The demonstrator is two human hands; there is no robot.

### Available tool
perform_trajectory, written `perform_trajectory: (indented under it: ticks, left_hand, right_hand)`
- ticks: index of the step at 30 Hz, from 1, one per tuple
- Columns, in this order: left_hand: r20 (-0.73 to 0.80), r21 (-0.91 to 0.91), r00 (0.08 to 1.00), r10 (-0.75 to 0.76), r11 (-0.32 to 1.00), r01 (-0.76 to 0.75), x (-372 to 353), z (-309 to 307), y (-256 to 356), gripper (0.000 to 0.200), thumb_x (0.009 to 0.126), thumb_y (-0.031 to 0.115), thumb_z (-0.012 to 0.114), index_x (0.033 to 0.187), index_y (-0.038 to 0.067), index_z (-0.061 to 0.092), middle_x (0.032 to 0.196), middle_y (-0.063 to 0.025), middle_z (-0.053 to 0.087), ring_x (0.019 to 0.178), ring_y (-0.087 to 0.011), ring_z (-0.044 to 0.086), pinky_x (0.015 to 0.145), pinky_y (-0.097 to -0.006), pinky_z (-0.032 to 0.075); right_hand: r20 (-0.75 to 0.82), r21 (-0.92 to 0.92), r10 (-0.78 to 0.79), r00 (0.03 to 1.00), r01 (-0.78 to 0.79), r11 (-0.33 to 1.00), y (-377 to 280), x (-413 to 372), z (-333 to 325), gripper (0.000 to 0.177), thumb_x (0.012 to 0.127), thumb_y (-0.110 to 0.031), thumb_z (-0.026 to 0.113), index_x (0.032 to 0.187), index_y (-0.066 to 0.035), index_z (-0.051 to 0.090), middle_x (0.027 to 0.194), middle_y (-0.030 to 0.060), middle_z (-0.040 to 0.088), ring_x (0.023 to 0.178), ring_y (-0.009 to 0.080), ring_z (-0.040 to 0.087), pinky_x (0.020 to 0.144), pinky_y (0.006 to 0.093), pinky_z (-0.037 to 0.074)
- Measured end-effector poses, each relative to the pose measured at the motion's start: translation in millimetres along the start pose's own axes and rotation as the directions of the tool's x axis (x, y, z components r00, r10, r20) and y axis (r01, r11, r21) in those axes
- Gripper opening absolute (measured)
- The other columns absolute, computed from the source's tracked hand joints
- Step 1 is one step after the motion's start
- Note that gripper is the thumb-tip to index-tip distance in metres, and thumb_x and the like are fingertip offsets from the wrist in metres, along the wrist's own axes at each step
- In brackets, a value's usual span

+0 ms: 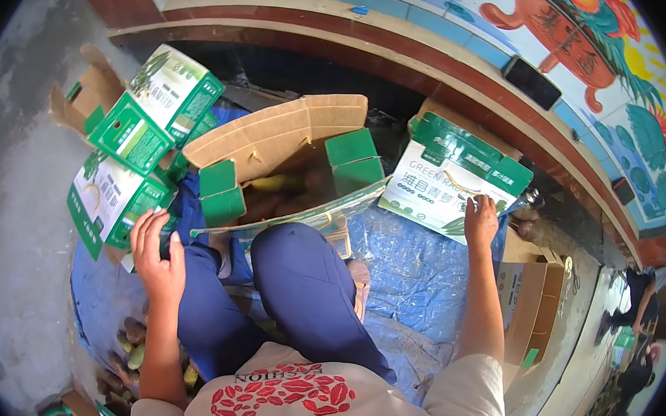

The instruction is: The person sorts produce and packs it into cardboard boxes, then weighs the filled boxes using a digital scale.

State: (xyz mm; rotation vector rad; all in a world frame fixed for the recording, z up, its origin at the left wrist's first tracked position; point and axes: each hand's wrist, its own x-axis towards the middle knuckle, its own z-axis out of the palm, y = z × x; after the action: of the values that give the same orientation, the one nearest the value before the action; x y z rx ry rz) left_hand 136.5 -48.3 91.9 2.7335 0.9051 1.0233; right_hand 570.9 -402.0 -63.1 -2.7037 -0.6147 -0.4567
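An open cardboard box (276,132) stands in front of my knees, its flaps raised, with green and brownish produce (278,183) inside. My right hand (481,219) is at the front of a white and green box (439,174) on the right, fingers closed near its cord handle; what they hold is too small to make out. At the left, my left hand (156,252) has its fingers apart beside the lower box (108,196) of a group of white and green boxes. Nothing shows in that hand.
A blue tarp (403,270) lies under my legs. Another open box (534,305) stands at the right. Produce (135,345) lies at the lower left. A phone (532,82) rests on the wall ledge. People (641,302) are at the far right.
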Motion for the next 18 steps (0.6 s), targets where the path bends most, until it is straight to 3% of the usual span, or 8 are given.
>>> perform_trajectory:
  ticks: [2,4,8,11,18]
  left_hand:
    - [-0.009,0.013,1.000,-0.009,1.000,0.009,-3,-2,-2,0.029,0.077,0.001,0.058,0.106,-0.001,0.059,0.110,-0.0150,0.062,0.112,-0.0349,0.053,0.097,-0.0437,0.039]
    - [-0.017,-0.001,1.000,0.011,1.000,-0.011,-6,-5,-9,0.029,0.077,0.002,0.059,0.106,-0.001,0.059,0.110,-0.0150,0.062,0.112,-0.0351,0.053,0.098,-0.0439,0.039]
    - [-0.064,0.012,0.998,-0.010,1.000,0.011,-12,-17,-16,0.030,0.077,0.001,0.059,0.106,-0.001,0.059,0.110,-0.0149,0.062,0.111,-0.0351,0.053,0.097,-0.0437,0.040]
    - [-0.105,0.020,0.994,-0.037,0.999,0.039,-15,-28,-20,0.030,0.076,-0.001,0.059,0.106,-0.001,0.059,0.110,-0.0145,0.062,0.110,-0.0344,0.054,0.096,-0.0429,0.041]
    - [-0.172,-0.018,0.973,-0.154,0.988,0.153,-24,-52,-31,0.028,0.078,0.000,0.058,0.106,0.001,0.060,0.109,-0.0139,0.062,0.109,-0.0327,0.054,0.096,-0.0413,0.041]
  right_hand:
    - [0.024,0.039,0.000,1.000,-0.001,0.999,-8,-5,-4,0.017,0.084,-0.022,0.064,0.089,-0.006,0.061,0.087,0.0116,0.061,0.078,0.0322,0.061,0.068,0.0424,0.049]
    - [0.096,0.091,0.036,0.995,-0.044,0.995,-20,-8,-9,0.017,0.086,-0.023,0.061,0.090,-0.006,0.061,0.089,0.0123,0.061,0.080,0.0330,0.061,0.069,0.0420,0.048]
    - [0.066,0.164,-0.028,0.997,0.017,0.986,-51,-7,-20,0.016,0.087,-0.020,0.061,0.089,-0.005,0.063,0.084,0.0130,0.063,0.076,0.0324,0.062,0.067,0.0411,0.048]
    - [0.046,0.232,-0.112,0.993,0.099,0.968,-81,2,-31,0.014,0.088,-0.019,0.059,0.087,-0.005,0.062,0.084,0.0117,0.063,0.075,0.0289,0.063,0.067,0.0395,0.049]
    - [-0.091,0.437,-0.307,0.947,0.315,0.843,-160,25,-66,0.011,0.088,-0.012,0.060,0.090,-0.001,0.062,0.086,0.0151,0.063,0.078,0.0322,0.062,0.069,0.0378,0.048]
